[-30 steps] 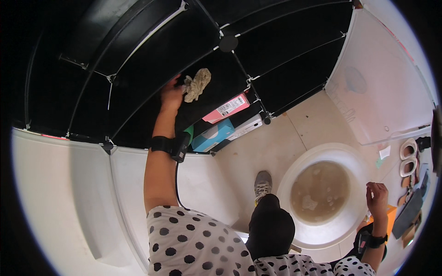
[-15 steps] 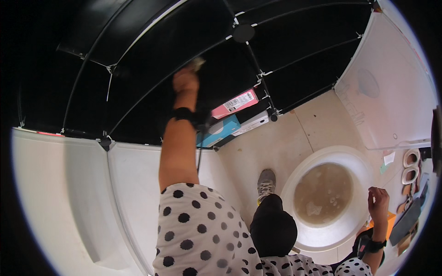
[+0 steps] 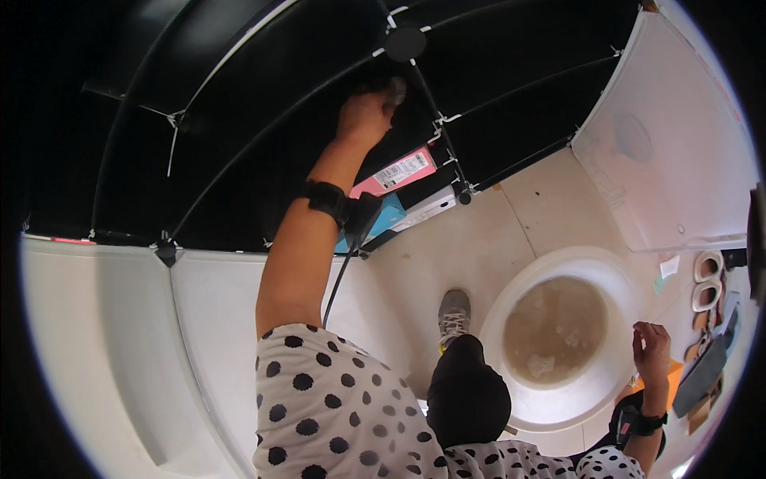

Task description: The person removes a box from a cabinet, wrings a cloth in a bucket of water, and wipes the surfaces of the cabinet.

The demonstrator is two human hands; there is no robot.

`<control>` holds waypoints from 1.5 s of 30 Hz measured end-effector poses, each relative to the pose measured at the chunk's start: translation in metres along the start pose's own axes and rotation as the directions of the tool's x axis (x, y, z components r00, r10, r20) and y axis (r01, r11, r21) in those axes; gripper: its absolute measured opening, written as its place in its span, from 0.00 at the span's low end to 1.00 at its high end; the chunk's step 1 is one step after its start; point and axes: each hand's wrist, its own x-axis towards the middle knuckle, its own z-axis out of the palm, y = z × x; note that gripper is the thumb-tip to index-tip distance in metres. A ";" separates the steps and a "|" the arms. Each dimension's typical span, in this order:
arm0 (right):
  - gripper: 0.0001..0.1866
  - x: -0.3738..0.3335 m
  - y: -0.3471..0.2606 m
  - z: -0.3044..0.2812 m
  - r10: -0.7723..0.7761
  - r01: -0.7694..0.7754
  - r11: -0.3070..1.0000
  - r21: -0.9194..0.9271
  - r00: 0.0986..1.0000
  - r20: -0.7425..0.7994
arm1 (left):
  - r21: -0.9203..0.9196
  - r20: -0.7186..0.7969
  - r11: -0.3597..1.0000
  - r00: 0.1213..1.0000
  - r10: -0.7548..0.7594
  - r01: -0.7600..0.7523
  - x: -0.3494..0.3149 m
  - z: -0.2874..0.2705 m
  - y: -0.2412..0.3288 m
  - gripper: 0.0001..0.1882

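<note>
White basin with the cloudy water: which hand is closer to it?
Right. The right hand is just off the right side of the white basin; the left hand is farther away, up and to its left, at the black shelving.

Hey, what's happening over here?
A person's left hand is reaching up at the black shelf, with its fingers around a blurry cloth. A pink box sits nearby. The right hand looks empty, beside a white tub of murky water on the floor.
</note>
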 end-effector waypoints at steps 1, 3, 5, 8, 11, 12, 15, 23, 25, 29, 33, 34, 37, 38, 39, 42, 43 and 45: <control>0.06 -0.002 0.001 -0.001 0.013 -0.013 1.000 -0.009 1.000 0.004 | -0.097 0.016 0.983 0.987 0.160 -0.158 0.002 -0.002 0.011 0.23; 0.06 0.002 -0.003 0.003 -0.003 0.002 1.000 0.017 1.000 0.017 | -0.022 -0.041 1.000 0.999 -0.018 0.017 0.033 0.002 -0.014 0.22; 0.06 0.001 -0.001 0.005 -0.002 0.002 1.000 0.004 1.000 0.030 | 0.030 -0.114 0.984 0.979 -0.171 0.176 0.053 0.001 -0.022 0.20; 0.06 0.003 0.000 0.007 0.003 -0.003 1.000 -0.003 0.999 0.044 | -0.402 -0.235 0.824 0.825 -0.513 0.398 0.071 -0.007 -0.020 0.25; 0.06 0.005 0.001 0.006 -0.002 0.003 1.000 -0.009 0.999 0.044 | -0.452 -0.087 0.798 0.871 -0.484 0.399 0.099 0.006 -0.015 0.26; 0.06 0.006 0.001 0.008 -0.023 0.023 1.000 0.000 0.999 0.038 | -0.245 -0.272 0.932 0.904 -0.330 0.266 0.101 0.013 -0.016 0.26; 0.06 0.002 0.005 0.009 0.012 -0.012 1.000 0.003 0.997 0.070 | 0.027 -0.295 0.995 0.952 -0.083 0.095 0.077 0.003 0.006 0.23; 0.05 0.001 -0.006 -0.003 -0.036 0.036 0.999 0.007 0.999 0.001 | -0.213 0.012 0.966 0.988 0.155 -0.149 -0.054 -0.020 0.048 0.13; 0.05 0.001 -0.008 -0.005 -0.037 0.037 0.999 0.018 0.999 -0.012 | -0.221 -0.004 0.957 0.982 0.189 -0.185 -0.079 -0.022 0.043 0.13; 0.05 -0.002 -0.009 -0.011 -0.038 0.040 0.999 0.033 0.998 -0.048 | -0.225 -0.014 0.908 0.933 0.358 -0.352 -0.105 -0.022 -0.004 0.16; 0.04 -0.011 -0.001 -0.013 0.004 -0.003 0.999 0.044 0.999 -0.042 | -0.028 0.018 0.999 0.999 -0.042 0.042 -0.130 -0.007 -0.102 0.21; 0.04 -0.012 0.000 -0.013 -0.002 0.004 0.999 0.047 0.999 -0.042 | 0.067 0.025 0.977 0.978 -0.207 0.204 -0.135 -0.009 -0.114 0.22; 0.04 -0.011 -0.002 -0.011 -0.018 0.020 0.999 0.044 0.999 -0.049 | 0.053 -0.022 0.921 0.922 -0.386 0.387 -0.140 -0.003 -0.124 0.19; 0.04 -0.009 -0.004 -0.010 -0.015 0.017 0.999 0.046 0.999 -0.048 | 0.042 0.031 0.925 0.925 -0.379 0.378 -0.136 -0.006 -0.108 0.17; 0.04 -0.008 -0.006 -0.009 -0.009 0.011 0.999 0.042 0.999 -0.046 | 0.025 0.086 0.930 0.926 -0.367 0.367 -0.127 -0.008 -0.076 0.15; 0.03 -0.007 -0.004 -0.006 0.006 -0.004 0.997 0.077 1.000 -0.028 | -0.098 0.027 0.992 0.996 -0.080 0.083 -0.105 0.002 -0.005 0.15; 0.03 -0.006 -0.003 -0.006 -0.006 0.009 0.997 0.077 1.000 -0.030 | -0.122 -0.060 0.993 0.998 0.003 -0.010 -0.097 0.005 0.021 0.15; 0.04 -0.003 -0.001 -0.002 -0.006 0.008 0.999 0.053 0.999 -0.034 | -0.132 -0.145 0.987 0.987 0.073 -0.092 -0.095 -0.001 0.031 0.16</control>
